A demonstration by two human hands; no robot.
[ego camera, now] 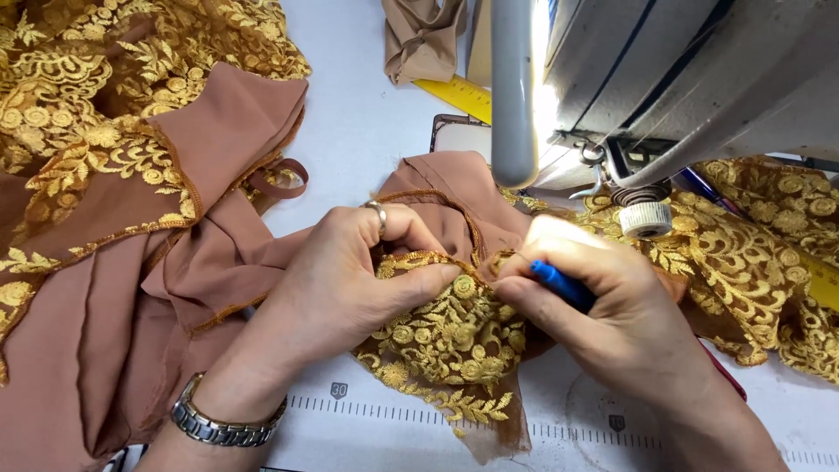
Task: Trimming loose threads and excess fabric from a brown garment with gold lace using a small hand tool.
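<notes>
Inside the right grip point(603, 306) only a short blue handle point(559, 284) shows; the tool's tip, at the gold lace point(446, 336) between both grips, is too small to make out. Above the right grip, glare whitens the sewing machine point(682, 79), whose body runs off the top edge. The left grip's point(350, 288) forearm leaves the bottom edge.

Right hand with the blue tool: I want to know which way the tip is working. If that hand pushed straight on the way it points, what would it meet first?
The right hand points its blue tool leftward; it would first meet the gold lace fabric, then probably the left hand's thumb pinching it, though depth is unclear.
</notes>
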